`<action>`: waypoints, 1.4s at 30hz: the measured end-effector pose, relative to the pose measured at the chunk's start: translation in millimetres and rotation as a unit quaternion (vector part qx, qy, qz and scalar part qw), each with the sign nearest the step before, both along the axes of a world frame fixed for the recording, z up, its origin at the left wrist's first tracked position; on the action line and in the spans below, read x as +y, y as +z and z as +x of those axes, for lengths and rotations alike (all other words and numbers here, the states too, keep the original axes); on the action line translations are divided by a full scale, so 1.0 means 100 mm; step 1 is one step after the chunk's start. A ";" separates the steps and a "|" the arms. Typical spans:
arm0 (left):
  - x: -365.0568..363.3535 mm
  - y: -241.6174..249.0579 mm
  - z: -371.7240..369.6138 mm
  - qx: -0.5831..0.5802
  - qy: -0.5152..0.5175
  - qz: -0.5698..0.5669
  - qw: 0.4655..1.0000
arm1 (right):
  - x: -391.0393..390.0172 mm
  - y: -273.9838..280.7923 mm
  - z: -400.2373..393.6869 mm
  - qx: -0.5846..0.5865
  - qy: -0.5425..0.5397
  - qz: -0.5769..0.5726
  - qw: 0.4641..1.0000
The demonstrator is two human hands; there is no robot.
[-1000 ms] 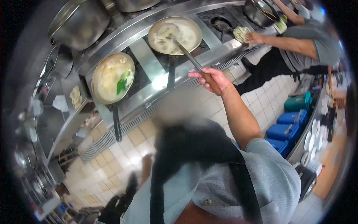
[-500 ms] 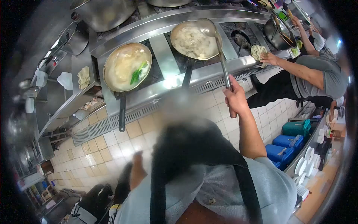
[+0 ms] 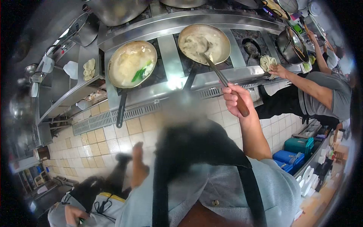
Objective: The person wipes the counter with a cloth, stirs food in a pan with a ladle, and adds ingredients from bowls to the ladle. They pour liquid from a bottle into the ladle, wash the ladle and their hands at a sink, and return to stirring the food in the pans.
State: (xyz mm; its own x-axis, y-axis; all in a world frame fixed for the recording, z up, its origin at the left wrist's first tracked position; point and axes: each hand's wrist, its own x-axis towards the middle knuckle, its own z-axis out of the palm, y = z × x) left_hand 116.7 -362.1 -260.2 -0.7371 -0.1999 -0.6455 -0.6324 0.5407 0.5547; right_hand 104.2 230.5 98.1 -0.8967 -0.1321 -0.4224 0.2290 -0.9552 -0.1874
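Two pans on the stove — one ladle in the right pan, its handle gripped by the right hand. Left hand below the stove — grip unclear.

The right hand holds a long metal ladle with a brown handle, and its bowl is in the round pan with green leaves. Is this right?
The pan is wrong: the head view shows the right hand holding the ladle in the neighbouring round pan of whitish food, apart from the green leaves.

One head-worn camera looks forward and down (stove ahead, wearer's chest close).
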 end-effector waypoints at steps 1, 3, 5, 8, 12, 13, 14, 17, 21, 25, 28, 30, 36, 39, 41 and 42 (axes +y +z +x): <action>-0.09 -0.12 0.07 0.075 -0.277 -0.066 0.956 | 0.03 0.07 0.07 -0.009 0.008 0.035 0.999; -0.18 -0.32 0.32 0.228 -0.497 -0.147 0.824 | 0.05 0.25 0.21 -0.021 0.016 0.120 0.992; -0.01 -0.27 0.57 0.224 -0.508 -0.129 0.821 | 0.07 0.39 0.32 -0.028 0.027 0.208 0.977; 0.15 -0.20 0.80 0.244 -0.527 -0.122 0.805 | 0.09 0.53 0.43 -0.054 0.041 0.349 0.935; 0.25 -0.20 0.81 0.211 -0.449 -0.101 0.862 | 0.26 0.47 0.52 -0.052 0.039 0.491 0.869; 0.31 -0.19 0.79 0.128 -0.356 -0.052 0.924 | 0.31 0.43 0.52 -0.044 0.036 0.535 0.843; 0.37 -0.17 0.76 0.054 -0.232 0.000 0.971 | 0.34 0.39 0.49 -0.040 0.042 0.534 0.843; 0.47 -0.12 0.63 0.037 -0.079 0.051 0.995 | 0.44 0.16 0.39 -0.047 0.036 0.625 0.779; 0.82 0.13 0.70 0.026 0.019 0.070 0.997 | 0.52 -0.05 0.20 -0.043 0.085 0.626 0.774; 0.98 -0.06 1.26 0.060 0.018 0.089 0.994 | 0.68 0.01 0.15 -0.043 0.123 0.379 0.916; 1.47 0.57 1.57 -0.068 0.031 0.056 0.996 | 0.85 0.10 0.19 -0.024 0.117 0.166 0.979; 1.21 0.30 2.04 0.074 -0.303 -0.086 0.946 | 0.90 0.10 0.26 -0.011 0.112 0.149 0.982; 1.04 0.30 2.28 -0.029 -0.393 -0.163 0.904 | 0.77 0.26 0.51 0.011 0.128 0.354 0.926; 1.01 0.37 1.86 0.091 -0.076 -0.061 0.991 | 0.69 0.23 0.63 0.012 0.108 0.470 0.876; 1.49 1.60 1.11 0.180 0.086 0.101 0.975 | 0.59 0.25 0.66 -0.025 0.089 0.574 0.813; 1.60 2.04 0.79 0.213 0.097 0.108 0.966 | 0.57 0.25 0.66 -0.024 0.091 0.577 0.811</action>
State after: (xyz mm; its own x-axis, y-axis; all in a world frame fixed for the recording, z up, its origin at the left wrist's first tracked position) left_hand 195.3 -201.9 -56.6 -0.9077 -0.2548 -0.3334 -0.3989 0.2773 0.8741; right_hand 170.1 287.3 123.2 -0.8855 0.2482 -0.3929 0.3803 -0.0990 -0.9196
